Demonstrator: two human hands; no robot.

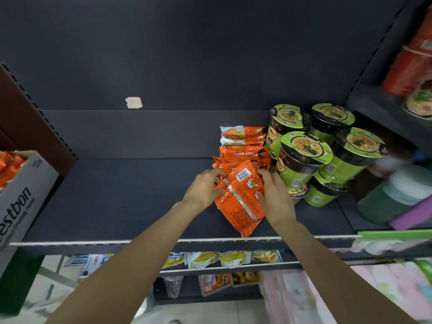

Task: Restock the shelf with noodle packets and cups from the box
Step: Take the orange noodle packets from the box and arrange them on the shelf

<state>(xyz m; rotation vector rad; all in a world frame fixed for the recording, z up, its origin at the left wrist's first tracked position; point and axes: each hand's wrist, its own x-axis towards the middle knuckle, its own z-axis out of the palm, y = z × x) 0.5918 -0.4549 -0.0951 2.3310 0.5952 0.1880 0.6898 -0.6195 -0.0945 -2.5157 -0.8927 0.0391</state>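
so the biggest thing here is the dark shelf (117,195), mostly bare across its left side, with all the stock crowded toward 3 o'clock. at 9 o'clock the cardboard box (25,195) pokes in from the edge, and you can see more orange packets (10,166) still sitting inside it. over at 2 to 3 o'clock there's a cluster of green noodle cups (304,157), some stacked two high, touching each other. just left of them a row of orange noodle packets (243,146) is stacked running back toward the rear panel.

both hands are on the front packet (240,199), which lies tilted with its barcode side up, near the shelf's front lip. the left hand (203,188) has its fingers curled over the packet's left top edge, and the right hand (273,192) grips the right edge with the thumb pressed on the face. so both are grasping it, neither is let go.

my read: this is the placing step for one packet, squaring it up against the row. next move probably needs it slid back flush against the others without bumping the cups, then a reach to 9 o'clock for more from the box. plenty left to fill, i'd guess.
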